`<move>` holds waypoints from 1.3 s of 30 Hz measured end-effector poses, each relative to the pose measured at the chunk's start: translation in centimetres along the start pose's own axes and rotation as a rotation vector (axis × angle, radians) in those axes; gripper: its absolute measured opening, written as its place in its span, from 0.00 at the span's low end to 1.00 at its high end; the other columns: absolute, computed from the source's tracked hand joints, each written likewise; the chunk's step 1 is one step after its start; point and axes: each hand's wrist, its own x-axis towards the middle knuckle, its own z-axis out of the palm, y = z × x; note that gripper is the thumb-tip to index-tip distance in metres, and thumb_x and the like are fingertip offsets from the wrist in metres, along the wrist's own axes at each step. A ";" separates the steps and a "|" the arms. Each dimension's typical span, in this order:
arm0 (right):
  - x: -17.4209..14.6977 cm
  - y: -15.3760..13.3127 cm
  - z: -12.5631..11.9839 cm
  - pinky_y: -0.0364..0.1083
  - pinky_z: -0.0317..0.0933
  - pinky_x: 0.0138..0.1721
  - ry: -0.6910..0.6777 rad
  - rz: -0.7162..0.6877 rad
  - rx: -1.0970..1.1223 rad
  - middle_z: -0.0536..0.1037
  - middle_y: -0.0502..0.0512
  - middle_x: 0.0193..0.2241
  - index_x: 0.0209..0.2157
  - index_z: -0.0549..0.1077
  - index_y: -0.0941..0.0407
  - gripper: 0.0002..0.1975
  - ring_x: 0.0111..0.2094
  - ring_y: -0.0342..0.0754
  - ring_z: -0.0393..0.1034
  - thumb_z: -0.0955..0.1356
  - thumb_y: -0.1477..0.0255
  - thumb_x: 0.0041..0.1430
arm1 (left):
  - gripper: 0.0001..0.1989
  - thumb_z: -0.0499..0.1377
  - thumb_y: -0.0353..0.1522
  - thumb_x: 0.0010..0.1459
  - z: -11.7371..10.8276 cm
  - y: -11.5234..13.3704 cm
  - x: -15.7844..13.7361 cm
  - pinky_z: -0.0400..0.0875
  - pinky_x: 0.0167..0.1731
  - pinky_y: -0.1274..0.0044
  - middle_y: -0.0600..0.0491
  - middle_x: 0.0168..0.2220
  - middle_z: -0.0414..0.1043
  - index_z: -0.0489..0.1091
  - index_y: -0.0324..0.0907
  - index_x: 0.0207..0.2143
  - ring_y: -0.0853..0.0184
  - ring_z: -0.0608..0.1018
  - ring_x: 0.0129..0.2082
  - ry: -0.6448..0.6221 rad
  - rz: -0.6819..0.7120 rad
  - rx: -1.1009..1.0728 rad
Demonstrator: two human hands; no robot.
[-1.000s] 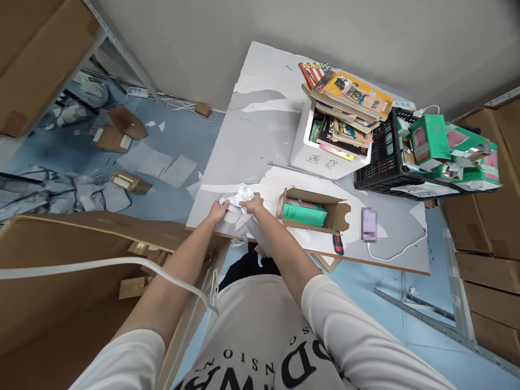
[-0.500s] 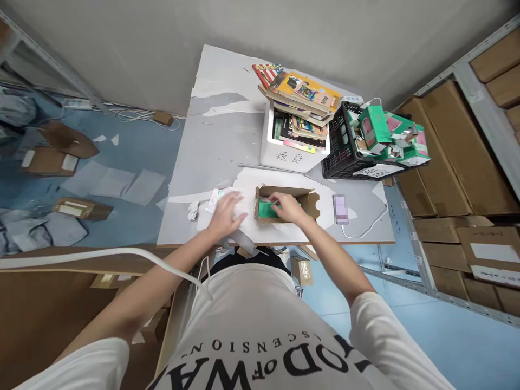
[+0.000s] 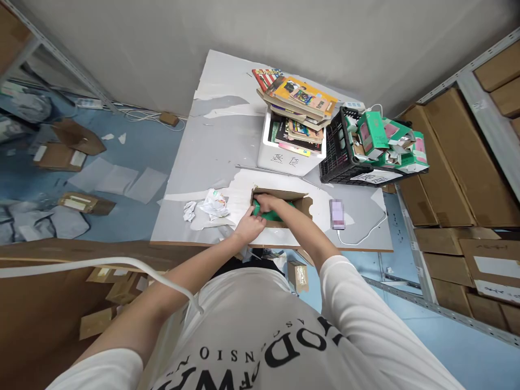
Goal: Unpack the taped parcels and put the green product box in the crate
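Note:
An open brown cardboard box (image 3: 303, 203) stands near the table's front edge, with a green box (image 3: 273, 215) lying inside it. My right hand (image 3: 267, 202) reaches into the left end of the cardboard box, its fingers curled at the green box and partly hidden. At the near left corner, my left hand (image 3: 251, 224) grips the cardboard wall, fingertips close to the green end. Crumpled white paper (image 3: 214, 204) lies left of my left hand, with a smaller paper ball (image 3: 189, 211) beside it.
Behind stand a white bin of books (image 3: 290, 161) and a black crate (image 3: 339, 170) of green boxes. A phone (image 3: 337, 214) on a white cable lies to the right. Cartons fill the right shelf (image 3: 442, 157). A white cable (image 3: 134, 251) crosses my left arm.
My left hand has left the crumpled paper and moved right to the cardboard box's corner. My right hand has shifted left and deeper inside the box. The view has moved slightly.

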 end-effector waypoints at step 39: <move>-12.7 6.3 9.4 0.56 0.64 0.52 0.936 -0.152 0.501 0.65 0.64 0.51 0.43 0.68 0.54 0.23 0.56 0.57 0.62 0.74 0.63 0.46 | 0.29 0.57 0.28 0.46 -1.2 -5.9 5.8 0.37 0.62 0.54 0.36 0.53 0.66 0.62 0.35 0.54 0.49 0.62 0.61 -0.024 -0.119 -0.066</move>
